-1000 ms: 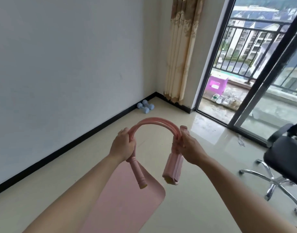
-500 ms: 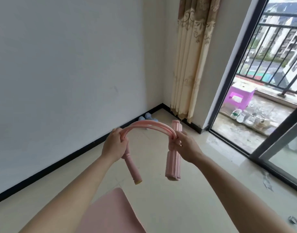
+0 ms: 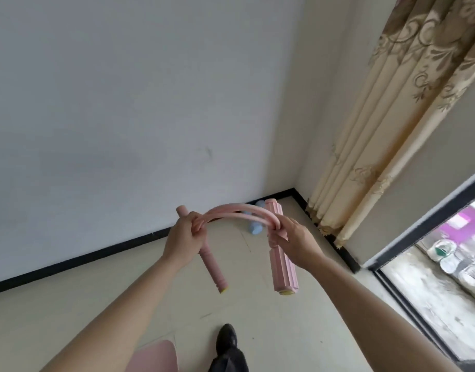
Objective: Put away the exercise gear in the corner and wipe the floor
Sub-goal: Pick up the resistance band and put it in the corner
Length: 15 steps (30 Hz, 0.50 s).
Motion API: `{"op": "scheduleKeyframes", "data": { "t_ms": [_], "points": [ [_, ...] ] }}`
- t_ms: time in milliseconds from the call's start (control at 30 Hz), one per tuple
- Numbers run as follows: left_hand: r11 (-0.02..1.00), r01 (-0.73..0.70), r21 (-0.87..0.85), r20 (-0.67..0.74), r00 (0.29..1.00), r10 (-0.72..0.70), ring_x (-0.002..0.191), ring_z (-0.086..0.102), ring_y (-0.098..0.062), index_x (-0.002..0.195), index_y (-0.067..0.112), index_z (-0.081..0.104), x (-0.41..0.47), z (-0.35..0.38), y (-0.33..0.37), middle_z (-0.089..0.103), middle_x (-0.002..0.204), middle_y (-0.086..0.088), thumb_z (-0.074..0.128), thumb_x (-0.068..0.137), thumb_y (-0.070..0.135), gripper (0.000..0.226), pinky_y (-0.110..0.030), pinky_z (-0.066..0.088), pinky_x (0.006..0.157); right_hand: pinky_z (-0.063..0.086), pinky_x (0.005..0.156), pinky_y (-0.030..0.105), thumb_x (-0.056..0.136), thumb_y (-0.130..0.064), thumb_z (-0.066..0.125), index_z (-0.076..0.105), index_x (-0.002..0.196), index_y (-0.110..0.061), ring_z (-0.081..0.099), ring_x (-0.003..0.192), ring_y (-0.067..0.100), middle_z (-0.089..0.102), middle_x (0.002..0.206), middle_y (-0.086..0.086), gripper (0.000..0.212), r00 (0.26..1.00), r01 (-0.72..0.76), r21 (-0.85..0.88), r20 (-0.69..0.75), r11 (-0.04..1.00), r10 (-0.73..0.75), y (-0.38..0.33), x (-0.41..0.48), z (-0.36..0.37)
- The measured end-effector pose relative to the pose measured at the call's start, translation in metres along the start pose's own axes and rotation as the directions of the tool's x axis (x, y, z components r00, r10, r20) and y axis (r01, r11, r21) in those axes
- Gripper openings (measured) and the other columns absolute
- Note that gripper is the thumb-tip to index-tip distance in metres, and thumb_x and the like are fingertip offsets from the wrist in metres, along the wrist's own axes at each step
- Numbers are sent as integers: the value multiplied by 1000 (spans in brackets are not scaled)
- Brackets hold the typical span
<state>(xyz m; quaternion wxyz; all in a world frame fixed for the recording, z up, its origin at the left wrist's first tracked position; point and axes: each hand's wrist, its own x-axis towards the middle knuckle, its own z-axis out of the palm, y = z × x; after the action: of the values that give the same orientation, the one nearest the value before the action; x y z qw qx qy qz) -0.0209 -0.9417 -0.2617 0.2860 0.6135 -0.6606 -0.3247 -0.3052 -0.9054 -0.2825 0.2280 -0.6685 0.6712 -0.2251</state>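
1. Item in hand: a pink skipping rope with two ribbed foam handles and a bundled pink cord [image 3: 239, 214]. It is held in the air in front of the person, above the pale tiled floor [image 3: 102, 304] and short of the room corner.
2. Left hand [image 3: 181, 238]: grip clenched around the slimmer handle [image 3: 212, 267] near its upper end, with the cord's end gathered under the fingers. The handle hangs tilted, its yellow-capped end pointing down.
3. Right hand [image 3: 295, 242]: grip pinching the cord's other end against the thicker ribbed handle [image 3: 282, 264], which hangs nearly upright.
4. The cord arches between the two hands in several parallel strands.
5. Handling judgement: the rope looks light. The handles appear stiff with a soft, non-slip foam skin; the cord is springy and is likely to uncoil if either grip loosens. Best hold is where handle and cord meet, so the strands stay trapped.
6. Destination: light-blue dumbbells [image 3: 255, 228] lie on the floor in the corner, beside the black skirting and near the beige patterned curtain [image 3: 386, 130]. The rope is still well apart from them.
7. Other gear: the rounded edge of a pink exercise mat [image 3: 155, 355] lies at the person's feet, beside a black shoe [image 3: 227, 340]; it is not yet put away.
8. No cloth or mop is visible; floor wiping appears not begun.
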Motion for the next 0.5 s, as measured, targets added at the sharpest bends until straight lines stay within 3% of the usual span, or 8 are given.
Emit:
{"op": "scheduleKeyframes", "data": {
  "t_ms": [167, 333, 400, 500],
  "points": [
    [995, 72, -68, 114, 991, -64, 64, 52, -13, 74, 25, 56, 122, 25, -2, 54, 70, 4, 57, 88, 11, 20, -25, 36, 56, 47, 74, 33, 91, -22, 66, 61, 106, -26, 56, 84, 16, 60, 96, -7, 17, 998, -30, -9, 64, 1000, 30, 31, 124, -7],
    [969, 194, 156, 179, 959, -221, 64, 56, -19, 79, 24, 53, 229, 47, 0, 56, 76, -3, 51, 90, 19, 13, -26, 38, 51, 48, 73, 32, 92, -24, 67, 58, 106, -25, 55, 82, 15, 57, 96, -6, 17, 994, -39, -27, 105, 999, 42, 67, 221, -11],
    [932, 215, 291, 180, 945, -275, 71, 59, -24, 85, 23, 52, 268, 62, -4, 52, 81, -2, 48, 92, 22, 8, -30, 42, 57, 50, 73, 34, 92, -27, 66, 56, 105, -27, 56, 82, 15, 57, 97, -7, 16, 988, -62, -41, 140, 997, 67, 88, 262, -6],
    [911, 289, 293, 169, 922, -347, 83, 59, -28, 96, 20, 55, 318, 92, -14, 44, 79, 5, 50, 93, 19, 6, -34, 48, 67, 52, 74, 39, 92, -30, 65, 54, 105, -30, 57, 86, 16, 57, 100, -8, 17, 972, -73, -49, 221, 996, 82, 124, 321, 8]
  ]
}}
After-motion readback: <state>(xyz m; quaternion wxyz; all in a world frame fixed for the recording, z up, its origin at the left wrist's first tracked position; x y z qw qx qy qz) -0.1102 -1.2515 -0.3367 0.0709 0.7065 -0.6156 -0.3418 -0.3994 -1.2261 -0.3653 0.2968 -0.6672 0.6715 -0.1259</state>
